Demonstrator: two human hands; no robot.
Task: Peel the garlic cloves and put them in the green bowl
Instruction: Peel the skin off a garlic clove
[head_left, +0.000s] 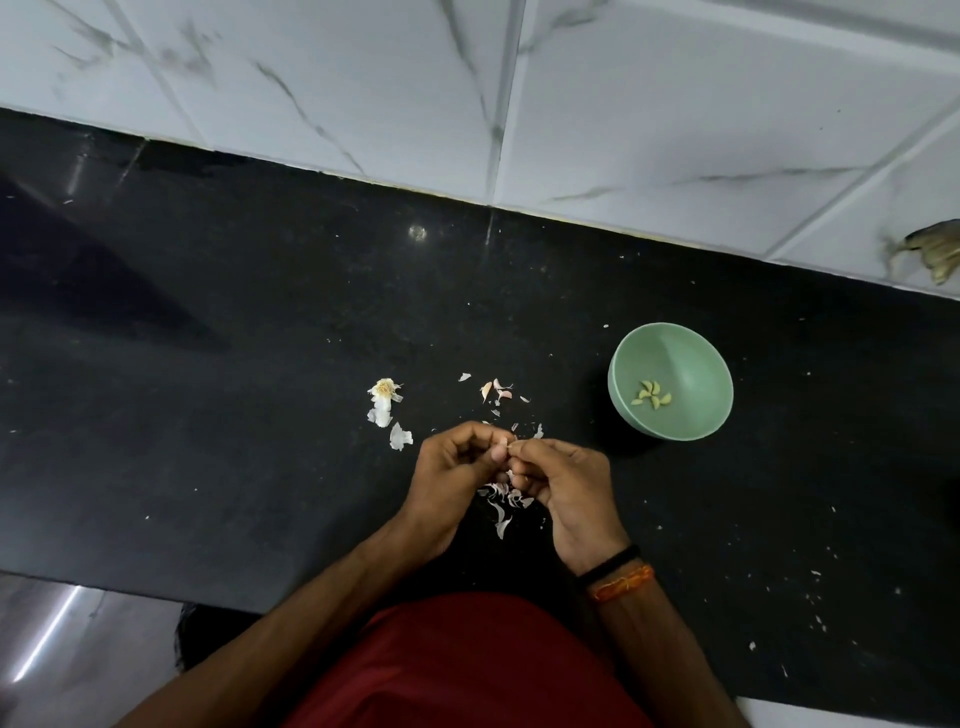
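The countertop (260, 364) under both hands is looking like dark polished stone, finely speckled and glossy, catching a light glare beyond the left hand (457, 467). Behind it the wall tiles (363, 78) are showing a smooth, marbled ceramic finish with grey veins. To the right of the right hand (566, 488), the green bowl (696, 358) is appearing as matt, smooth plastic. The garlic skins (501, 499) lying between the hands are looking thin, dry and papery.
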